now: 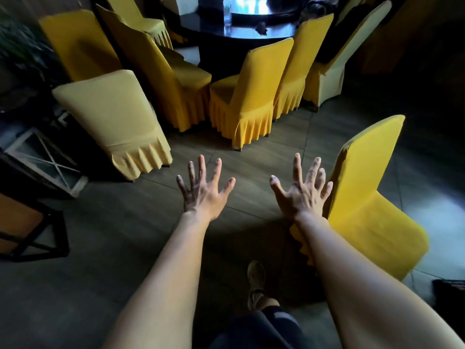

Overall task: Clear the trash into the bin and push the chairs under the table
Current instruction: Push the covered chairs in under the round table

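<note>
Judging from the present layout, the task is assessed as barely begun. The left hand (205, 195) and the right hand (300, 192) are held out over the floor (125, 248) with all fingers spread wide; nothing is gripped and nothing is touched, although the right hand is seen just in front of the back of the nearest chair (372, 205). That chair stands alone at 3 o'clock, well apart from the tabletop (214, 31), which lies far off at 12 o'clock. A pale chair (113, 117) at 10 o'clock is likewise turned away and left out in the open. A centre chair (251, 94) at 12 o'clock is set nearer the dark round tabletop with others around it, but its seat is not tucked under. On the tabletop a bottle (227, 11) and a small dark object (261, 27) are seen; whether either is trash cannot be told. No bin can be identified with certainty in this view. Both parts of the task are therefore judged outstanding: the trash is to be collected, and the loose chairs are to be pushed in.
</note>
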The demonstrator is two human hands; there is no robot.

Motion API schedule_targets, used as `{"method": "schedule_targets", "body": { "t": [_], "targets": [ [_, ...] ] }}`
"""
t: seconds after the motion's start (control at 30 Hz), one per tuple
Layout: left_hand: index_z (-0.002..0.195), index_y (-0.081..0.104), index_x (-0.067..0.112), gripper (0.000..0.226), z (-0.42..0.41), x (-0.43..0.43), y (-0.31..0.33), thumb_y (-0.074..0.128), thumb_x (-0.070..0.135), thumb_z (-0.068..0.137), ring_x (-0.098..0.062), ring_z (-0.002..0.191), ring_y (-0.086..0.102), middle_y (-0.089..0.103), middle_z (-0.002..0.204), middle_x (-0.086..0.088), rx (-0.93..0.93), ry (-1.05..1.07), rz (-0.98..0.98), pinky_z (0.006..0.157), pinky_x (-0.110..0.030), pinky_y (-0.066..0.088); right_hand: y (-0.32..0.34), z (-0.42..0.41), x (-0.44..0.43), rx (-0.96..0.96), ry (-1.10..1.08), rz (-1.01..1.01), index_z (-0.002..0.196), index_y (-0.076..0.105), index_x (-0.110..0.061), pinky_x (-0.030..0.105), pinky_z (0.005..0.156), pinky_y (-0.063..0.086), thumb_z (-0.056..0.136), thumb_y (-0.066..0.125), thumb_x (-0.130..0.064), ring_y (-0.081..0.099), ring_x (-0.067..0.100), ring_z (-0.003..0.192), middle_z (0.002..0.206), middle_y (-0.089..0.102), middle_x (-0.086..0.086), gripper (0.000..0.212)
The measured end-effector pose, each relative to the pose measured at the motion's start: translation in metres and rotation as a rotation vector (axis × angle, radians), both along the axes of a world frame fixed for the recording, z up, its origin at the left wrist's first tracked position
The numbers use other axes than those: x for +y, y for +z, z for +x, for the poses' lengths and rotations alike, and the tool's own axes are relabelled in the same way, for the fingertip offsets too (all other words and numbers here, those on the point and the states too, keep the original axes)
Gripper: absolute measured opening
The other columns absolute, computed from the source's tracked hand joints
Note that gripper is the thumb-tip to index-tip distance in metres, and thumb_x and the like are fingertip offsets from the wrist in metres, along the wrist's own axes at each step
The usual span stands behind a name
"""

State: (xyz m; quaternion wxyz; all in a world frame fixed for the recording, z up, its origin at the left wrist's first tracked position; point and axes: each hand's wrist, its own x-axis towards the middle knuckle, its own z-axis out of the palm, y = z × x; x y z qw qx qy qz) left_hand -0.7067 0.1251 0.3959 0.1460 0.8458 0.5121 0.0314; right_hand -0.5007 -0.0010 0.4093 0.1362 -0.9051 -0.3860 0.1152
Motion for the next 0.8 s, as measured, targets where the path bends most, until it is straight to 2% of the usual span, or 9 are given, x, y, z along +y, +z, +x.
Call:
{"method": "schedule_targets", "body": {
  "t": [0.27,0.47,0.6,0.8],
  "targets": [
    [0.156,-0.009,0.048,0.073,0.124,0.106,0.016,0.005,0.080,0.092,-0.029,0.154,-0.021,-0.025,0.167,-0.001,-0.043,0.077,-0.029,0.119,-0.065,-0.013,0.010,0.118,0.125,0.052,-0.006,0.015,0.159,-0.019,-0.041,0.058,0.124,-0.006,0.090,0.018,-0.084,-0.009,0.039,0.157,0.168,-0.026,0.014,0.089],
    [0.156,-0.010,0.049,0.073,0.177,0.166,0.009,0.004,0.080,0.091,-0.030,0.153,-0.022,-0.025,0.167,0.000,-0.013,0.086,-0.045,0.119,-0.066,-0.011,0.001,0.171,0.182,0.074,0.001,-0.027,0.158,-0.021,-0.041,0.059,0.123,-0.007,0.087,0.016,-0.087,-0.009,0.040,0.157,0.168,-0.026,0.015,0.093],
    [0.155,-0.011,0.049,0.072,0.206,0.211,-0.001,0.004,0.080,0.092,-0.030,0.153,-0.023,-0.026,0.166,-0.001,0.002,0.060,-0.073,0.117,-0.064,-0.016,-0.005,0.200,0.220,0.076,-0.015,-0.043,0.159,-0.019,-0.039,0.059,0.123,-0.006,0.088,0.018,-0.086,-0.007,0.040,0.157,0.169,-0.025,0.016,0.093],
    [0.157,-0.008,0.047,0.076,0.260,0.308,-0.013,0.004,0.080,0.090,-0.029,0.153,-0.023,-0.024,0.167,-0.002,-0.025,0.008,-0.094,0.117,-0.064,-0.017,-0.011,0.245,0.297,0.058,-0.074,-0.038,0.160,-0.017,-0.038,0.058,0.123,-0.005,0.090,0.023,-0.083,-0.006,0.040,0.157,0.169,-0.023,0.018,0.093]
  ]
}}
